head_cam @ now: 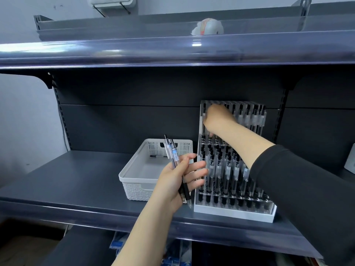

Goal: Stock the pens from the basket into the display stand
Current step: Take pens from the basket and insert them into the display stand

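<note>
Head view: the display stand [233,160] is standing on the dark shelf [76,181], nearly full. The right hand [217,120] is reaching into the stand's top-left rows; whether it is pinching a pen cannot be told. The left hand [177,181], just left of the stand, is clasping spare pens [173,157]. The basket [153,167], touching the stand's left side, is holding one pen [158,156]. Risk: the forearm is crossing the stand's front and may knock seated pens. Open room is lying left of the basket
</note>
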The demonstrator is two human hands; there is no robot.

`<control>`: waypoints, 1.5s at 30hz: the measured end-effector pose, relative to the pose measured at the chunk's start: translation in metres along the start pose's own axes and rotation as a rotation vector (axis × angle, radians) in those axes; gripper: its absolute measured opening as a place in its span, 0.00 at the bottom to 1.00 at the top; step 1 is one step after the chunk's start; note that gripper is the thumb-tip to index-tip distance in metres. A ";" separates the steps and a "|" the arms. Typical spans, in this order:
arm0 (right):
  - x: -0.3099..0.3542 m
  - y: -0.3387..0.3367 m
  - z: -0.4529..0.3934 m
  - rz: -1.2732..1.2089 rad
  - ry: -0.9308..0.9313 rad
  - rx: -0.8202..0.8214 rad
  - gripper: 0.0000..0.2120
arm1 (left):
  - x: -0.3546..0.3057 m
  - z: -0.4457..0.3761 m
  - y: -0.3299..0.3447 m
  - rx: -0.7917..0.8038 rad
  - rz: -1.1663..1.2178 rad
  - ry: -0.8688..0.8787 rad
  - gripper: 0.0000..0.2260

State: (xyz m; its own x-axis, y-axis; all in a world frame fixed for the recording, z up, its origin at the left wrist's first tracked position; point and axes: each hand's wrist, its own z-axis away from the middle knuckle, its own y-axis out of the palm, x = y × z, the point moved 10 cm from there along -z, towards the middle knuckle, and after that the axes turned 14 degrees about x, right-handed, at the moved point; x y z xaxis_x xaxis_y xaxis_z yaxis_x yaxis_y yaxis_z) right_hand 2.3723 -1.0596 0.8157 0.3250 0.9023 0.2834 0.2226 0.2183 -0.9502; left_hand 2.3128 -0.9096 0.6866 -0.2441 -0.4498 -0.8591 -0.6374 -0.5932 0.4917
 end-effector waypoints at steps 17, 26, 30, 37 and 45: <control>-0.002 0.003 -0.004 0.079 0.026 -0.030 0.08 | 0.003 -0.006 -0.001 -0.007 0.010 -0.009 0.09; -0.013 -0.007 0.017 -0.217 -0.093 -0.047 0.12 | 0.000 -0.006 0.010 0.021 -0.016 0.003 0.08; -0.008 -0.031 0.086 -0.563 -0.311 -0.132 0.08 | 0.001 -0.005 0.028 0.087 -0.067 0.010 0.08; -0.046 0.016 0.149 -0.722 -0.292 -0.097 0.06 | 0.026 -0.001 0.081 0.227 -0.147 -0.001 0.07; -0.089 0.017 0.162 -0.841 -0.246 -0.080 0.06 | 0.050 0.002 0.116 0.277 -0.224 -0.012 0.08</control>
State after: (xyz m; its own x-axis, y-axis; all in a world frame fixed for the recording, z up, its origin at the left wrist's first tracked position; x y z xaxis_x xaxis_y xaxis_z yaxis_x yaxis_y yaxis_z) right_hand 2.1984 -1.0756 0.7538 -0.1806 0.5106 0.8406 0.3657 0.8283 -0.4245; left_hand 2.2256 -0.9996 0.7003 -0.0834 -0.3201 -0.9437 -0.8496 -0.4720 0.2352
